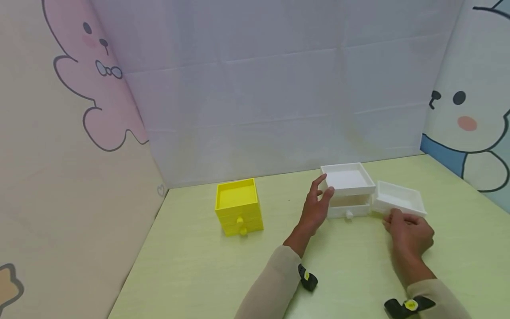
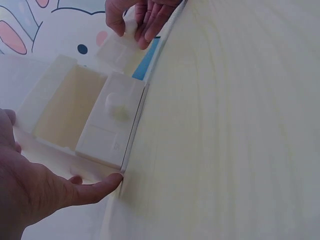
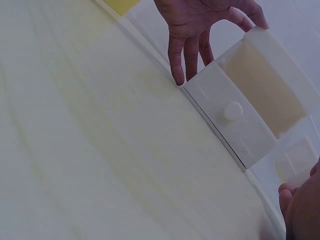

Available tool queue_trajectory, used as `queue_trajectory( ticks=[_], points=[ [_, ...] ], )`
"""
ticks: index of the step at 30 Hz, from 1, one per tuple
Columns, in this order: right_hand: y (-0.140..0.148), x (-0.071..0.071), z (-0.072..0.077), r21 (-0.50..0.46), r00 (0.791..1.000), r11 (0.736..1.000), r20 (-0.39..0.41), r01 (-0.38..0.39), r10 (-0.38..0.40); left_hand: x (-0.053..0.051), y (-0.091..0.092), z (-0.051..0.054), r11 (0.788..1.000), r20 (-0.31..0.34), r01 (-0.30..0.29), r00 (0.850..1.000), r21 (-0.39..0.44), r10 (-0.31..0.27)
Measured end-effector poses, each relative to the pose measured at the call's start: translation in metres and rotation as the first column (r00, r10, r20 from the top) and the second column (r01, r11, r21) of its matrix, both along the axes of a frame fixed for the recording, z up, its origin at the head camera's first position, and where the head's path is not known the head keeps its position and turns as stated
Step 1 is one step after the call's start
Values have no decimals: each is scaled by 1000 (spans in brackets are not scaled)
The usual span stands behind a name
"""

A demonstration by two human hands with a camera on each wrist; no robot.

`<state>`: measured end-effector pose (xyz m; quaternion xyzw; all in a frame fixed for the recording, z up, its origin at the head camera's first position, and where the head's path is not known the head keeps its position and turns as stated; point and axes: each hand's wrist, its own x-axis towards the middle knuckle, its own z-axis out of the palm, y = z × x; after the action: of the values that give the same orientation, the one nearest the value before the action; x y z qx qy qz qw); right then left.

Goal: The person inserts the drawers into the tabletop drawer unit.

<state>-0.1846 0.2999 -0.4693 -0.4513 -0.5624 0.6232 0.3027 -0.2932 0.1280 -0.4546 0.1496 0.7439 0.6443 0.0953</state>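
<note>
A small white drawer cabinet [image 1: 345,179] stands on the table; its upper slot is hollow and its lower drawer [image 3: 230,117], with a round knob, is in place. My left hand [image 1: 316,208] rests against the cabinet's left side with fingers spread, the thumb by its top front edge. Just right of the cabinet is a loose white drawer [image 1: 399,198], slightly turned. My right hand [image 1: 410,232] pinches this drawer's knob [image 2: 131,27], as the left wrist view shows. Whether the loose drawer touches the table is hard to tell.
A yellow drawer cabinet [image 1: 239,210] with two knobs stands left of the white one. A pale cloth [image 1: 259,110] hangs behind the table [image 1: 191,274], and cartoon-printed panels [image 1: 466,115] flank it.
</note>
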Motion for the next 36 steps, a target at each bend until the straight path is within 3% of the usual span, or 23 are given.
queue_trajectory(
  ticks=[6, 11, 15, 26, 36],
  points=[
    [-2, 0, -4, 104, 997, 992, -24, 75, -73, -1, 0, -1, 1000, -18, 0, 1000, -2, 0],
    [-4, 0, -5, 101, 987, 986, -112, 129, -117, -1, 0, -2, 1000, -19, 4, 1000, 3, -4],
    [-8, 1, -4, 102, 982, 987, -160, 122, -104, 0, 0, -2, 1000, -12, 3, 1000, -1, -3],
    [-11, 1, -4, 243, 972, 951, -177, 193, -152, 0, 0, -1, 1000, -12, -2, 1000, -6, 2],
    [-13, 6, 4, 113, 954, 973, -249, 200, -168, 0, 0, 2, 1000, -11, -1, 1000, -10, 1]
  ],
)
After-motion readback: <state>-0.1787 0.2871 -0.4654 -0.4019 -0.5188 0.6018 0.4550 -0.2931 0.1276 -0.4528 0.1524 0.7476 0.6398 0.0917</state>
